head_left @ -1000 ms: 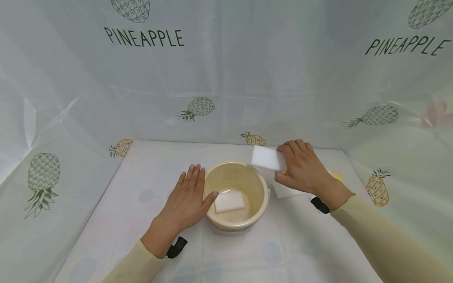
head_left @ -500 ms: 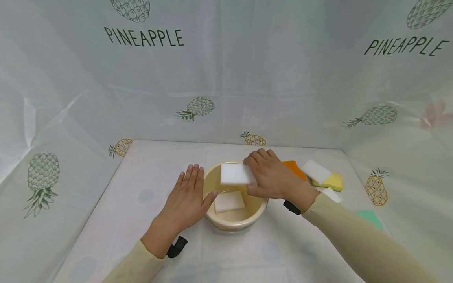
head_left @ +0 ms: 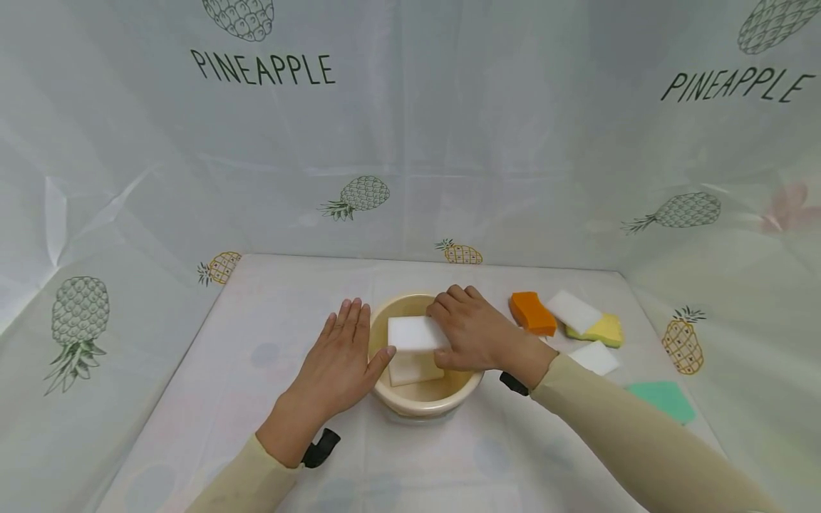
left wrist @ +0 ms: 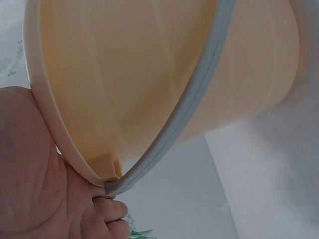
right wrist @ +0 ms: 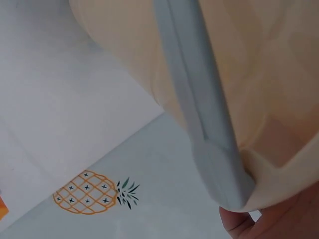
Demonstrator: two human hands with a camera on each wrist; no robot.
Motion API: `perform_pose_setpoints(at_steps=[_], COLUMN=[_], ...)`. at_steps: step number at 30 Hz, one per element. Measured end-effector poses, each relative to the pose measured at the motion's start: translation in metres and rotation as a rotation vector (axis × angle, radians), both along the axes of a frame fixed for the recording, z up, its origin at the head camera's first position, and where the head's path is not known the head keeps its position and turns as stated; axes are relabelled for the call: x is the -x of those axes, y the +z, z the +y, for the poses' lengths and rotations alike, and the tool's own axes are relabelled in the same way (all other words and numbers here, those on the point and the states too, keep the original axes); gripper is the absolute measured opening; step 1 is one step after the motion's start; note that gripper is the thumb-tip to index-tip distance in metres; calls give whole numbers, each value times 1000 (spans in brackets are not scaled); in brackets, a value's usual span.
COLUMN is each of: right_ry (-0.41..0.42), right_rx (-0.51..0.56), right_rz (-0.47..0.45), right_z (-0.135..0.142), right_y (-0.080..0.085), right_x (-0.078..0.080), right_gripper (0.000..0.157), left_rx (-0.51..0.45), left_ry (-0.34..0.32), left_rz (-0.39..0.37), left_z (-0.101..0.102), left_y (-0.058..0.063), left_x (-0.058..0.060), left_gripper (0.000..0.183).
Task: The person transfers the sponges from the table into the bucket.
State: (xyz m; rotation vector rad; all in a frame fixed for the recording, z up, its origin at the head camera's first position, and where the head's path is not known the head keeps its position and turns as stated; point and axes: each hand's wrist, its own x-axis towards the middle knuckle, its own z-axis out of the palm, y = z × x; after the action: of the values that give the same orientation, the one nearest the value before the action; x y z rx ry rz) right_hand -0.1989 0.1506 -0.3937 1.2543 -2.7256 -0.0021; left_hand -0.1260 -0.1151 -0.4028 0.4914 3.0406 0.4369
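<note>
Head view: since the prior frame, right hand [head_left: 471,328] has shifted toward left hand [head_left: 336,360] and down at the bucket [head_left: 413,408], exposing more of the orange sponge [head_left: 533,313] to its right. Right fingers and thumb grip the held sponge [head_left: 413,333], now between both hands, above the lower sponge [head_left: 415,370]. Held sponge: white, thick, rectangular. Left hand unchanged: fingers straight, laid against the bucket.
</note>
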Motion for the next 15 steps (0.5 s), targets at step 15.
perform_pose_setpoints(at_steps=[15], right_ry=[18], right_rx=[-12], right_rz=[66], right_z=[1], right_y=[-3], right_x=[-1], right_gripper=[57], left_rx=[-23], left_ry=[7], left_rz=[9], left_z=[-1], left_y=[-4], left_x=[1], left_gripper=[89])
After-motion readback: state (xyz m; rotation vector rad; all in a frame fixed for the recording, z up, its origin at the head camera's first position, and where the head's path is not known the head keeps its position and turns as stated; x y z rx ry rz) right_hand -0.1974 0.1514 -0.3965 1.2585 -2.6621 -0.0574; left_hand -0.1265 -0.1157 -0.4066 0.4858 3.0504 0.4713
